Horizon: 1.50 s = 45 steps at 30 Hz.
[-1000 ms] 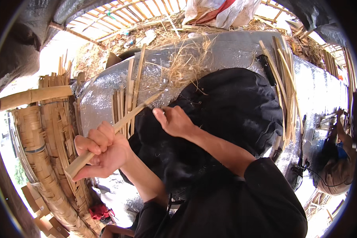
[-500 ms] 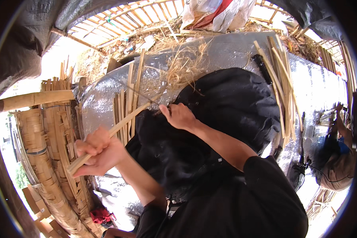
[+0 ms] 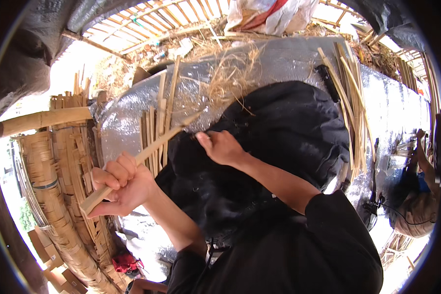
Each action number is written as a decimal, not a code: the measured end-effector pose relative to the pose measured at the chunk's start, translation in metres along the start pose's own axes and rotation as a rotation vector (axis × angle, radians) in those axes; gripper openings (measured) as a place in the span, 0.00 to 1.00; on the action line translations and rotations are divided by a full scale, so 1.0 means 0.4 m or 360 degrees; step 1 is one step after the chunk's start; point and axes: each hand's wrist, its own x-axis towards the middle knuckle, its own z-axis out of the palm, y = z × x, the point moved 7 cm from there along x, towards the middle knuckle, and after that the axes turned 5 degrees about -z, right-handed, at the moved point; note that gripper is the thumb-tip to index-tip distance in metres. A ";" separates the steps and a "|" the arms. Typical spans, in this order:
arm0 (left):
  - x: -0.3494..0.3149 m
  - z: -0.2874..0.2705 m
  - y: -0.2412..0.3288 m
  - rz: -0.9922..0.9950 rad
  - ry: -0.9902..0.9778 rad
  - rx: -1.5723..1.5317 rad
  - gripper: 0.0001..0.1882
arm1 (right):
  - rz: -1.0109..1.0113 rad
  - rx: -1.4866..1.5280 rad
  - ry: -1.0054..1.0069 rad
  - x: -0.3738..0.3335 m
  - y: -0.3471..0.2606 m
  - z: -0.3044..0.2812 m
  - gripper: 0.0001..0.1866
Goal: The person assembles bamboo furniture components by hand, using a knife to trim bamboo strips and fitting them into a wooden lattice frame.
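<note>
My left hand is closed round a pale bamboo strip, gripping it near its lower end. The strip slants up and to the right, its tapered far tip beyond my right hand's thumb. My right hand is closed, thumb up, on a knife whose handle is hidden in the fingers; its blade is hard to make out now. Black cloth covers my lap beneath both hands. Several cut bamboo strips lie just left of the cloth.
Curly shavings lie on the silver sheet ahead. Right of the cloth are a bundle of strips and a black cylindrical object. Woven bamboo rolls stand at left. Another person sits at far right.
The thin knife blade, which crossed the strip and pointed up-left, no longer shows clearly. The strip has dipped slightly at its lower end with my left hand; my right hand has hardly moved.
</note>
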 end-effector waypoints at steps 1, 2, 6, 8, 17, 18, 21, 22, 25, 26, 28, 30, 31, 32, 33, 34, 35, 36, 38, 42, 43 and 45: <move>0.003 -0.005 -0.004 0.0033 0.0005 -0.0008 0.40 | -0.0032 -0.0038 0.0091 0.025 0.054 -0.011 0.38; 0.001 -0.007 -0.001 0.0040 -0.0027 0.0014 0.39 | 0.0257 -0.0101 -0.0176 0.035 0.125 -0.009 0.38; 0.007 0.035 -0.008 0.0072 -0.0071 0.0018 0.40 | 0.0067 -0.0083 0.0017 -0.018 -0.009 -0.042 0.40; -0.004 -0.008 0.001 0.0014 -0.0021 0.0042 0.40 | 0.0265 -0.0138 0.0073 -0.033 0.096 0.005 0.40; 0.041 -0.048 0.255 0.0113 -0.0008 -0.0011 0.39 | 0.0337 -0.0302 0.0027 -0.049 0.159 -0.017 0.40; 0.050 -0.051 0.320 0.0183 0.0060 0.0016 0.38 | 0.0353 -0.0301 -0.0012 -0.046 0.156 -0.021 0.40; 0.043 -0.086 0.447 0.0394 0.0598 0.0173 0.37 | 0.0377 -0.0346 -0.0232 -0.069 0.115 -0.016 0.33; 0.033 -0.104 0.467 0.0459 0.0828 0.0220 0.37 | 0.0386 -0.0366 -0.0260 -0.082 0.101 -0.017 0.30; 0.005 -0.121 0.425 0.0438 0.1157 0.0273 0.35 | -0.0132 -0.0569 0.0322 -0.114 -0.027 -0.095 0.26; -0.004 -0.127 0.398 0.0356 0.1164 0.0151 0.34 | -0.0406 -0.0639 0.0621 -0.138 -0.092 -0.132 0.26; -0.018 -0.121 0.326 0.0140 0.1075 -0.0115 0.31 | -0.0749 -0.0696 0.0814 -0.172 -0.273 -0.236 0.25; -0.023 -0.132 0.223 -0.0146 0.0927 -0.0479 0.29 | -0.0969 -0.0764 0.0825 -0.166 -0.339 -0.282 0.23; -0.013 -0.114 0.167 -0.0301 0.0837 -0.0678 0.28 | -0.1009 -0.0819 0.0739 -0.154 -0.332 -0.302 0.22; -0.004 -0.111 0.132 -0.0381 0.0925 -0.0619 0.28 | -0.1042 -0.0873 0.0657 -0.144 -0.323 -0.325 0.21; 0.010 -0.092 0.080 -0.0486 0.1002 -0.0580 0.28 | -0.1055 -0.0837 0.0657 -0.141 -0.301 -0.372 0.15; 0.003 -0.070 0.028 -0.0606 0.1085 -0.0548 0.27 | -0.0997 -0.0760 0.0613 -0.141 -0.268 -0.409 0.14; -0.001 -0.059 0.009 -0.0698 0.1200 -0.0315 0.31 | -0.0930 -0.0680 0.0577 -0.151 -0.233 -0.448 0.13; -0.006 -0.030 -0.009 -0.0790 0.1166 -0.0076 0.34 | -0.0799 -0.0597 0.0588 -0.178 -0.190 -0.502 0.14; -0.027 -0.015 -0.036 -0.0861 0.1076 0.0298 0.43 | -0.0562 -0.0394 0.0641 -0.238 -0.117 -0.603 0.14; -0.084 -0.157 -0.099 -0.1019 0.1032 0.0473 0.40 | 0.0183 -0.0727 0.1178 -0.459 0.159 -0.862 0.14; -0.095 -0.177 -0.117 -0.1076 0.1028 0.0467 0.38 | 0.0426 -0.0865 0.1320 -0.533 0.241 -0.915 0.15; -0.112 -0.206 -0.134 -0.1165 0.1048 0.0498 0.36 | 0.0484 -0.0991 0.1528 -0.656 0.369 -0.982 0.17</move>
